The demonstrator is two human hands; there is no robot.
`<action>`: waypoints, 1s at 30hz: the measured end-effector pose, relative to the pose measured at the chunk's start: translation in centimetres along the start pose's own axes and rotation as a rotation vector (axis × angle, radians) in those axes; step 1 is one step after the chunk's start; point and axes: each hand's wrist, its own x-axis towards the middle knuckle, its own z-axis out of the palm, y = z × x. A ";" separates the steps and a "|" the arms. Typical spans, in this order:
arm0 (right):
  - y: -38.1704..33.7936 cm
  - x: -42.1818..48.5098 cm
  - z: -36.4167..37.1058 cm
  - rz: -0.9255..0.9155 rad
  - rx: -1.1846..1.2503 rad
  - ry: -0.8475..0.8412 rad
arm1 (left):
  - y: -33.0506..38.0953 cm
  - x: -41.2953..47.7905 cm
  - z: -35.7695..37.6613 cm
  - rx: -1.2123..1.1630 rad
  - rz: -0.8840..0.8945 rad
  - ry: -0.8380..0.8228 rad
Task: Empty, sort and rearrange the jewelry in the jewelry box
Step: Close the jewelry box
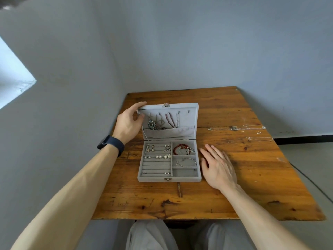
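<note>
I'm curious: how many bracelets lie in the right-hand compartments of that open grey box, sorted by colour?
Red bead bracelet: 1
Silver bangles: 2
Total: 3

Head-worn camera faces forward and down, near the jewelry box (151, 179)

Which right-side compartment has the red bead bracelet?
The far compartment, nearest the lid: red bead bracelet with a silver bangle. The other two show no red.
</note>
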 end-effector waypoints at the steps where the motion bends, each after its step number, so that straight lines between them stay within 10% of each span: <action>1: 0.0 0.0 0.0 0.000 -0.001 -0.002 | 0.1 -0.4 -0.1 0.035 0.021 0.022; 15: -0.1 -0.1 -0.4 0.041 0.060 -0.032 | 1.8 -7.9 -1.4 0.563 0.308 0.129; 30: -7.2 -5.2 -2.0 0.425 0.746 0.106 | 0.6 -15.9 1.0 1.027 0.601 0.027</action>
